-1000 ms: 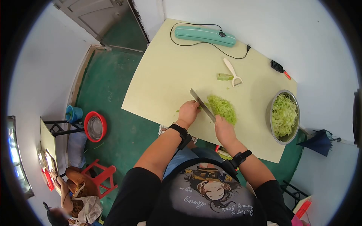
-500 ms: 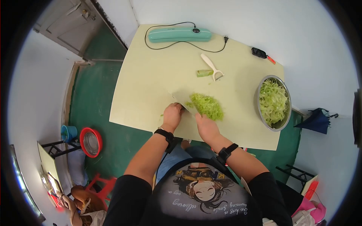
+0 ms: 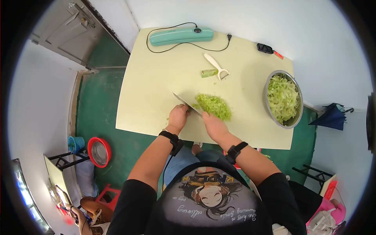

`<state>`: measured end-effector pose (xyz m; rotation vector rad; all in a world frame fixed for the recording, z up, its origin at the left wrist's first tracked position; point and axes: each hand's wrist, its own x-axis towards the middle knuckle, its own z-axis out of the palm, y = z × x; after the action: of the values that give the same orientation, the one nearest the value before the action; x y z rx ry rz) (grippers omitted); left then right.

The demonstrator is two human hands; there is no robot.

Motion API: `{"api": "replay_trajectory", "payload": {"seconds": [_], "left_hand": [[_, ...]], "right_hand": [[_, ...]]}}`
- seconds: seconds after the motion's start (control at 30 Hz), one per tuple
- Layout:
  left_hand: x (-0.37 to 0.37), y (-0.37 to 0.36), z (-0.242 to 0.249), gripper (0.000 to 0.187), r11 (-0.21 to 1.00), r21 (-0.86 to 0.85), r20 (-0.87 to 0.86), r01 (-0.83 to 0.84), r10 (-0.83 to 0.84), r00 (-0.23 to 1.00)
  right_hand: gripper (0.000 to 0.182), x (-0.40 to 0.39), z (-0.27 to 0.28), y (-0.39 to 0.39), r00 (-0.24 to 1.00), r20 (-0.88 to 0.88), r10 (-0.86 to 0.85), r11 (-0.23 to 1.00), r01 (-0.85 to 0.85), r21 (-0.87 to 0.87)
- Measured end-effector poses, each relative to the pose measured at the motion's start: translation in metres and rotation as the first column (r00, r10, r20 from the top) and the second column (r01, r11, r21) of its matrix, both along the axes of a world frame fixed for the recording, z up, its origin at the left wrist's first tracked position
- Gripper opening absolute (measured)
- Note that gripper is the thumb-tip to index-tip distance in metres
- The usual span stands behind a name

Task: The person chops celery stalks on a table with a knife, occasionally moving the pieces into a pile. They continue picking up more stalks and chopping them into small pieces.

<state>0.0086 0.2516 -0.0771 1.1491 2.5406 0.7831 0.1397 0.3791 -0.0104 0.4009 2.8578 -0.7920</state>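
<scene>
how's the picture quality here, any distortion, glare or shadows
Head view: fisheye distortion bows the table edges, with dark corners; head view: washed-out glare at the window, lower left; head view: soft shadow on the table left of the metal bowl; head view: knife and chopped greens fairly clear.

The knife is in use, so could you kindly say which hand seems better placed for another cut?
Probably the right hand: it grips the knife at its handle end, next to the chopped green pile. The left hand is curled close to the blade, with no grip on the handle.
</scene>
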Motion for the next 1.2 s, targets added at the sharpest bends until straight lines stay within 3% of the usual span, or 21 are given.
{"api": "replay_trajectory", "payload": {"seconds": [0.1, 0.17, 0.27, 0.37, 0.43, 0.57, 0.77, 0.83, 0.93, 1.2], "left_hand": [[-0.003, 0.001, 0.004, 0.016, 1.0, -0.005, 0.02, -0.019, 0.019, 1.0], [-0.003, 0.0, 0.007, 0.019, 0.999, 0.023, 0.027, -0.047, 0.046, 0.999], [-0.002, 0.009, 0.015, 0.018, 0.999, 0.033, -0.082, -0.009, 0.012, 0.997], [0.001, 0.023, 0.009, 0.015, 0.989, 0.055, -0.176, 0.138, -0.126, 0.976], [0.004, 0.032, 0.006, 0.011, 0.976, -0.04, -0.223, 0.214, -0.217, 0.95], [0.006, 0.037, 0.004, 0.008, 0.971, -0.146, -0.302, 0.188, -0.225, 0.927], [0.001, 0.022, 0.001, 0.006, 0.994, -0.073, -0.246, 0.084, -0.099, 0.964], [0.001, 0.018, 0.001, 0.007, 1.0, 0.016, -0.164, -0.003, 0.005, 0.987], [0.002, 0.014, 0.001, 0.009, 0.994, 0.111, -0.118, -0.021, 0.034, 0.992], [0.006, 0.018, 0.0, 0.01, 0.993, 0.084, -0.112, -0.088, 0.097, 0.989]], "right_hand": [[0.016, 0.012, 0.003, 0.011, 0.999, 0.033, -0.004, 0.997, 0.001, 0.081], [0.018, 0.022, 0.01, 0.018, 0.99, 0.09, -0.108, 0.991, 0.101, 0.087], [0.02, 0.029, 0.002, 0.025, 0.985, -0.055, -0.166, 0.984, 0.169, 0.058], [0.021, 0.03, 0.009, 0.025, 0.974, -0.016, -0.224, 0.974, 0.225, 0.032], [0.021, 0.033, 0.01, 0.024, 0.973, -0.048, -0.226, 0.974, 0.227, 0.023], [0.023, 0.038, 0.014, 0.023, 0.968, -0.073, -0.241, 0.97, 0.241, -0.002], [0.022, 0.042, 0.011, 0.022, 0.973, -0.024, -0.229, 0.973, 0.229, -0.023], [0.022, 0.042, 0.008, 0.022, 0.976, -0.038, -0.216, 0.976, 0.215, -0.029], [0.022, 0.042, 0.005, 0.02, 0.981, -0.045, -0.189, 0.982, 0.188, -0.027], [0.022, 0.042, 0.004, 0.016, 0.989, -0.022, -0.143, 0.99, 0.143, -0.019]]}}
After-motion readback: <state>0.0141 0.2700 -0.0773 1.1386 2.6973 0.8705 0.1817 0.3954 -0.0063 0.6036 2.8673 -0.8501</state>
